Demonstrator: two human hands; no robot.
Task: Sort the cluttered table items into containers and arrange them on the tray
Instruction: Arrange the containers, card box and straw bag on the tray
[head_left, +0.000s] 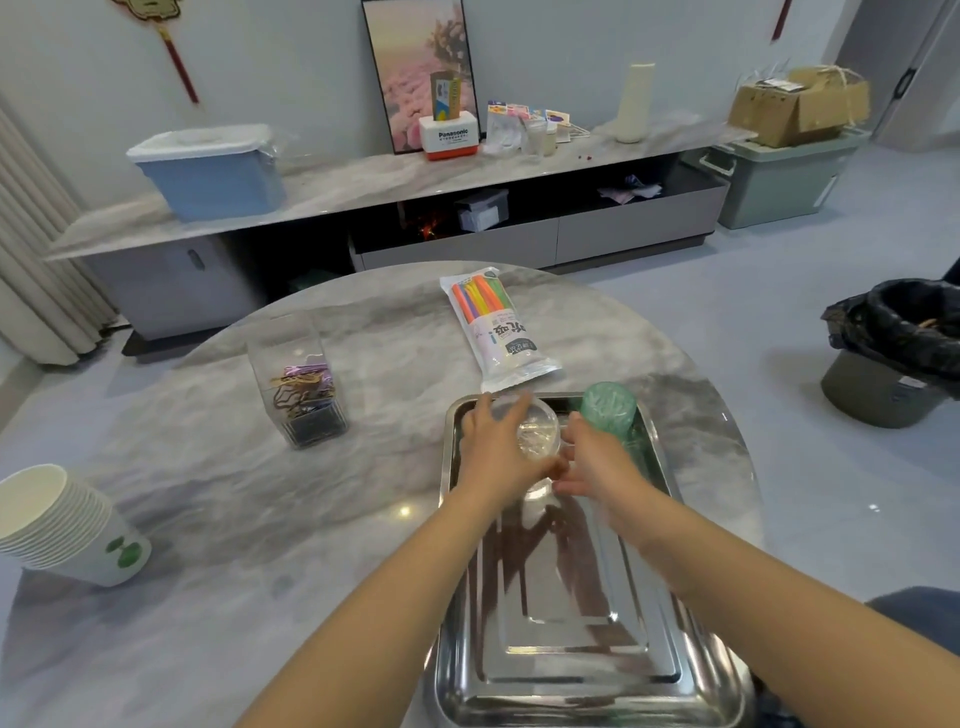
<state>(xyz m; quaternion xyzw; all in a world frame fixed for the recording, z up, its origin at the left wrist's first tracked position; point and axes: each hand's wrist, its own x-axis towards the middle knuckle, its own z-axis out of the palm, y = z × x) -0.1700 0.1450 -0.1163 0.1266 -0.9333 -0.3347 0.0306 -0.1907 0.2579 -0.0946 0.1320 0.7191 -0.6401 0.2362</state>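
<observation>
Holding the clear cup (537, 431) between both hands over the tray's (675, 670) far end, we have the left hand (493, 447) curled round its side and the right hand (587, 457) against the other side; whether those fingers truly clasp it we cannot tell, the frame being blurred there. The green cup (609, 408) stands just beside, at the tray's far right corner, so we judge a careless nudge from our right hand could topple it. The clear cup looks thin and slippery, and a hard squeeze might buckle it.

Beyond the tray's far edge lies the straw packet (498, 327). The clear box of clips (301, 389) stands toward the tabletop's left, and the stack of paper cups (57, 525) lies tilted at its left edge. Our round marble table (208, 493) faces a long low cabinet (363, 182) and a lined bin (893, 348) on the floor.
</observation>
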